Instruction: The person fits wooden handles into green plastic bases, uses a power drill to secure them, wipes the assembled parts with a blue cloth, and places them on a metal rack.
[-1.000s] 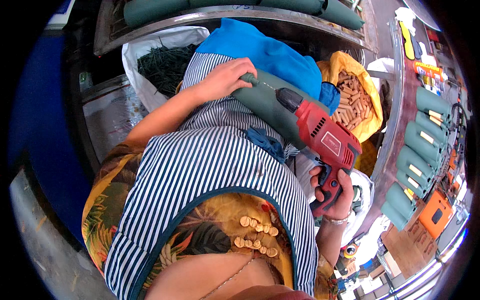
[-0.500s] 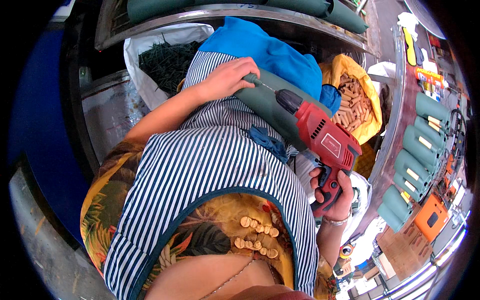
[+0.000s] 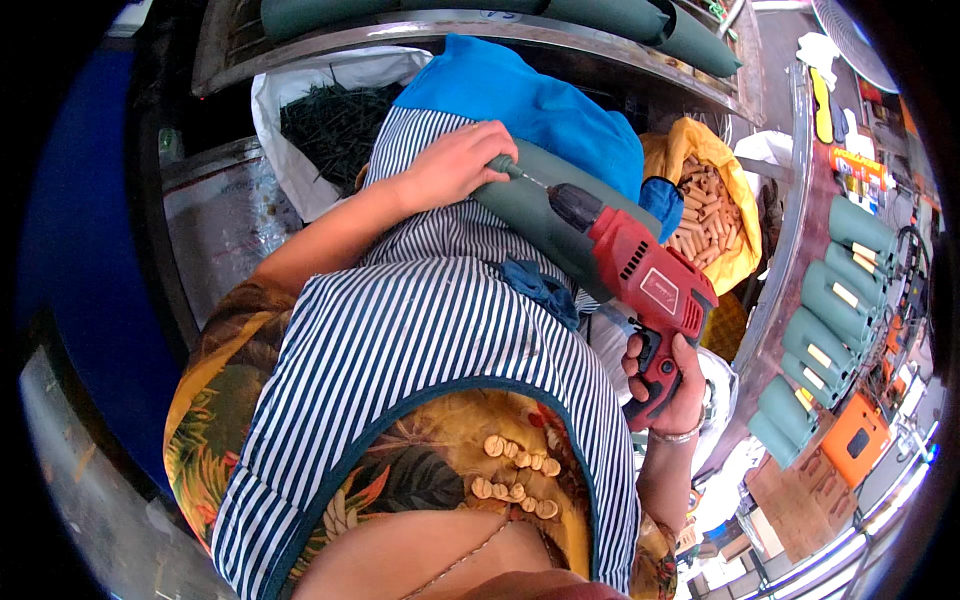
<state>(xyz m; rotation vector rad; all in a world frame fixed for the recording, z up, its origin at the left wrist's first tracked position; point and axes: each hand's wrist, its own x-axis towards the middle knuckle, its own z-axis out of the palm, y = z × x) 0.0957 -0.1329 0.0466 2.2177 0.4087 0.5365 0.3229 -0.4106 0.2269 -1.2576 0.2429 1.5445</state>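
Observation:
My right hand (image 3: 672, 385) is closed round the handle of a red power drill (image 3: 655, 275) with a black chuck. A thin drill bit (image 3: 533, 180) runs from the chuck to a small dark green tapered piece (image 3: 506, 166). My left hand (image 3: 455, 165) grips that piece, its fingers closed and partly hiding it. A large dark green tube (image 3: 530, 215) lies across my lap beneath the drill, over a striped apron (image 3: 420, 320) and a blue cloth (image 3: 540, 95).
A white sack (image 3: 275, 130) of thin dark green strips stands at far left. A yellow sack (image 3: 745, 220) holds many short tan cylinders. Green tubes line the bench (image 3: 765, 345) at right, near an orange case (image 3: 858, 440). A metal-framed rack (image 3: 420, 28) holds more green tubes.
The drill and the small green piece have shifted very slightly, and a little less of the bit shows between them. Both hands keep their grips.

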